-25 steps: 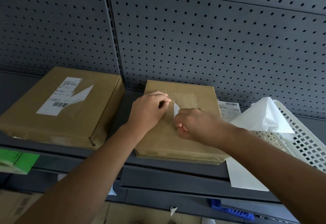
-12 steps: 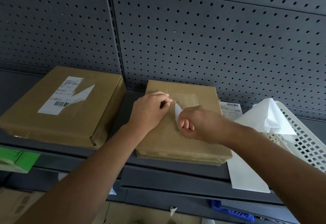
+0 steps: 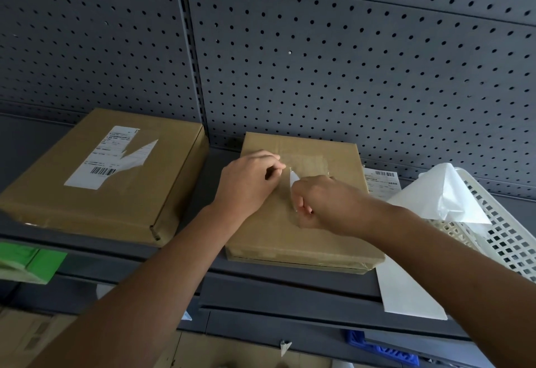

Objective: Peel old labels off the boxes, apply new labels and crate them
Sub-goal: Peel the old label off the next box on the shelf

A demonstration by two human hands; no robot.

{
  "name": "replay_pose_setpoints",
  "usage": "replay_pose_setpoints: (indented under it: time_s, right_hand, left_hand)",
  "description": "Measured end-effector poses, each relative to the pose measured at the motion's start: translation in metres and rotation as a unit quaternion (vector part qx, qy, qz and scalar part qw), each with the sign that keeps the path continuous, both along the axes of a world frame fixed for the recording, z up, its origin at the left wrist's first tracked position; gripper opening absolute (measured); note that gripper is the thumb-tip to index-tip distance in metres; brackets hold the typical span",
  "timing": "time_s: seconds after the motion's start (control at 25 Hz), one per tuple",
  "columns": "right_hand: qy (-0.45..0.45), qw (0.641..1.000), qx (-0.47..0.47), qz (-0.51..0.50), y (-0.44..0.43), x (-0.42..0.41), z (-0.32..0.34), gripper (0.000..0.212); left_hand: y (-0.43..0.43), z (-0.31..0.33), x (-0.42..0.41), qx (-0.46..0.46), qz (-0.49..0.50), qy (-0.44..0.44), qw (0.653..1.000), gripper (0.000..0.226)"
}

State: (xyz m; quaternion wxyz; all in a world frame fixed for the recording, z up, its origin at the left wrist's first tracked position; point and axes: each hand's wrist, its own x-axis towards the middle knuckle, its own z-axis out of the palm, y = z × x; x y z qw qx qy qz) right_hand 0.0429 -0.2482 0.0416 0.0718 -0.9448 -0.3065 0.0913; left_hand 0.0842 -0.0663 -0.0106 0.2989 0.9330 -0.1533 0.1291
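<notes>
Label strip (image 3: pixel 293 182), pinched by the right hand (image 3: pixel 322 205), stands off the cardboard box (image 3: pixel 319 243); left hand (image 3: pixel 246 185) presses beside it, fingers curled

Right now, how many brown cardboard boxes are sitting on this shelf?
2. The left box carries a torn label. The middle box lies under the left hand and the right hand, which pinches a label scrap. Cardboard below the shelf may be more boxes.

brown flat cardboard box (image 3: pixel 269 240) under the grip, torn white paper label strip (image 3: pixel 293 179) in the pinch, another brown cardboard box (image 3: pixel 87 214) left, its white label (image 3: pixel 107 158) black-barcoded, cream lattice plastic basket (image 3: pixel 507 237) right, dark grey hole-dotted pegboard (image 3: pixel 348 63) behind
</notes>
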Motion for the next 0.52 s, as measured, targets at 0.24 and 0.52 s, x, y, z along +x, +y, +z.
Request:
replay_pose_setpoints:
  time_s: [0.24, 0.52]
  right_hand:
    - [0.001, 0.983, 0.168, -0.077, -0.011, 0.008, 0.020, 0.004]
    - [-0.003, 0.997, 0.076, -0.029, -0.008, -0.004, -0.002, 0.002]
  left_hand:
    - [0.001, 0.000, -0.001, -0.001, 0.003, 0.013, 1.000, 0.017]
    - [0.000, -0.001, 0.000, -0.005, -0.001, -0.004, 1.000, 0.017]
